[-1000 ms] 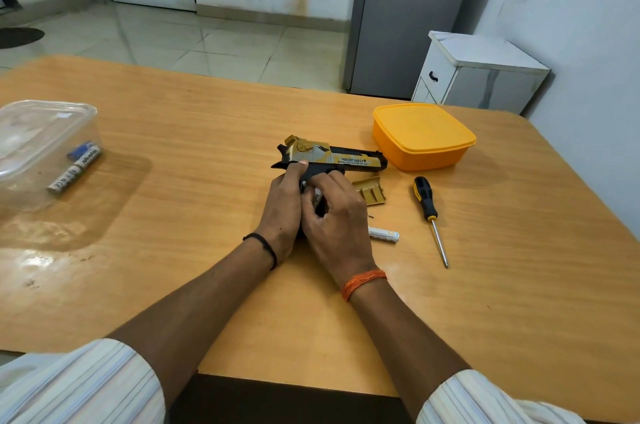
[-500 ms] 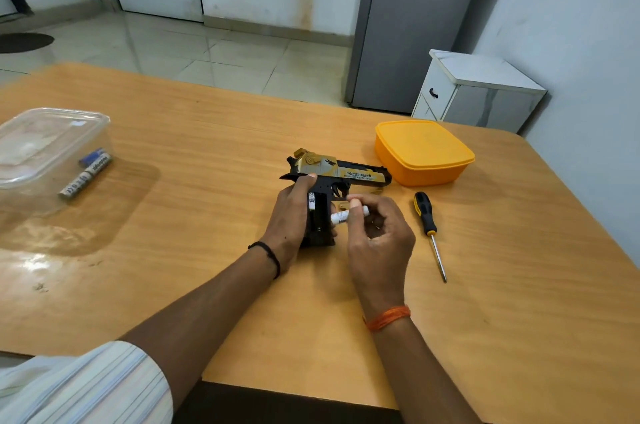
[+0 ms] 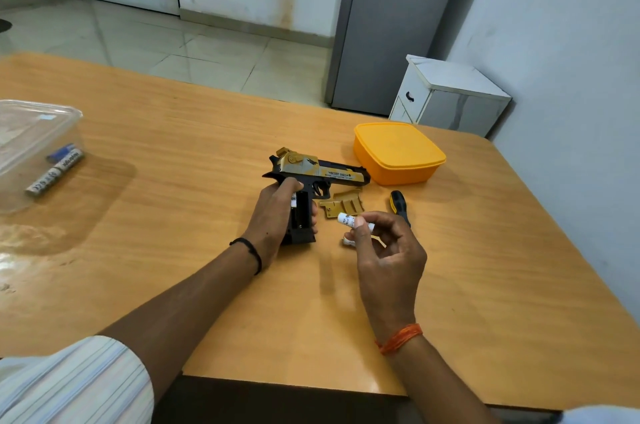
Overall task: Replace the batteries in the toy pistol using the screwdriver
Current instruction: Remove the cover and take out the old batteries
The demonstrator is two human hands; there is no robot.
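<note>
Holding a battery beside the opened toy pistol

Spreading across most of the frame, the wooden table (image 3: 173,146) carries everything. At the left edge sits a clear plastic box (image 3: 38,132) with batteries inside; right of centre, an orange lidded box (image 3: 398,151). My left hand (image 3: 277,215) grips the toy pistol (image 3: 322,170) by its handle at centre, the battery bay open. My right hand (image 3: 388,250) pinches a white battery (image 3: 348,219) with its fingers, another battery below. The gold cover (image 3: 343,207) and the screwdriver (image 3: 400,205) lie just beside them.
</note>
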